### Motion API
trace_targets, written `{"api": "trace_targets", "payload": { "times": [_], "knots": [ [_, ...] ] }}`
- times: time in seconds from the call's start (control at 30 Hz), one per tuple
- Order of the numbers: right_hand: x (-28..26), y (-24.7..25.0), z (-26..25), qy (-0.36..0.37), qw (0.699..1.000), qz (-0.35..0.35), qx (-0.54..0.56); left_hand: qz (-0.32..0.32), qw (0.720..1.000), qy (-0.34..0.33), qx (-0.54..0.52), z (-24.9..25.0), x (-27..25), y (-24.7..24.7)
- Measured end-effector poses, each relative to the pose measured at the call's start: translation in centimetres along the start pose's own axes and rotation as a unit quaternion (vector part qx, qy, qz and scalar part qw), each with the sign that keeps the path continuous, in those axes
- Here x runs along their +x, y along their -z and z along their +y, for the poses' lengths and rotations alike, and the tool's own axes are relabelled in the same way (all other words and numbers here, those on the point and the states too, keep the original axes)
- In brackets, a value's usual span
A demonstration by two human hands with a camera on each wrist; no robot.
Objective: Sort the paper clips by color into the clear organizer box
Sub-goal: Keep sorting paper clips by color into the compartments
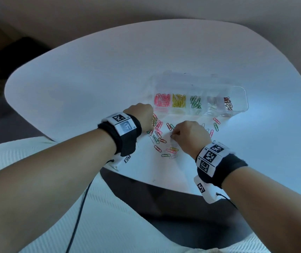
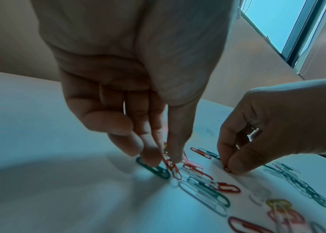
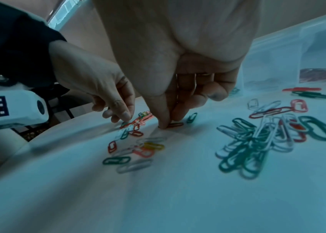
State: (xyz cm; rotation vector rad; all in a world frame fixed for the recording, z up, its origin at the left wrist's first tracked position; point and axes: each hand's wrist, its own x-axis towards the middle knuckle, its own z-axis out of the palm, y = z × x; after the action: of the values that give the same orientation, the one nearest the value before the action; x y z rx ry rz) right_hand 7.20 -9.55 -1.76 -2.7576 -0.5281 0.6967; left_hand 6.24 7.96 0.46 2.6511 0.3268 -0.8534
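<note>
The clear organizer box (image 1: 241,95) lies on the white table (image 1: 91,79) with pink, yellow, green, pale and dark red clips in separate compartments. Loose paper clips (image 1: 158,136) of mixed colours are scattered in front of it, between my hands. My left hand (image 2: 168,160) points down into the left cluster; thumb and forefinger pinch a red clip (image 2: 175,172), and another fingertip touches a green clip (image 2: 158,171). My right hand (image 3: 166,124) pinches the end of a dark red clip (image 3: 176,125) that lies on the table. Several green and white clips (image 3: 254,141) are heaped under the right palm.
The table's rounded near edge (image 1: 146,181) runs just below my wrists, above my lap in pale ribbed fabric. A black cable (image 1: 80,212) hangs from the left wristband. Bare tabletop stretches left of and behind the box. A window (image 2: 278,23) shows in the left wrist view.
</note>
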Motion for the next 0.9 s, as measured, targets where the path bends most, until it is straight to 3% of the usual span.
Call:
{"api": "trace_targets", "payload": {
  "times": [0.2, 0.33, 0.63, 0.9],
  "knots": [
    [-0.1, -1.5, 0.3, 0.048, 0.997, -0.001, -0.066, -0.006, 1.0, -0.013, 0.012, 0.0, 0.1, -0.8],
    [-0.5, -0.8, 0.5, 0.016, 0.999, 0.031, -0.012, -0.01, 0.999, -0.037, 0.016, 0.5, 0.3, -0.9],
    [-0.9, -0.5, 0.1, -0.066, 0.997, -0.038, -0.005, -0.023, 0.998, -0.046, 0.03, 0.3, 0.0, -0.8],
    [-1.2, 0.2, 0.2, -0.059, 0.998, -0.007, -0.03, 0.004, 0.992, -0.042, -0.117, -0.3, -0.6, 1.8]
  ]
}}
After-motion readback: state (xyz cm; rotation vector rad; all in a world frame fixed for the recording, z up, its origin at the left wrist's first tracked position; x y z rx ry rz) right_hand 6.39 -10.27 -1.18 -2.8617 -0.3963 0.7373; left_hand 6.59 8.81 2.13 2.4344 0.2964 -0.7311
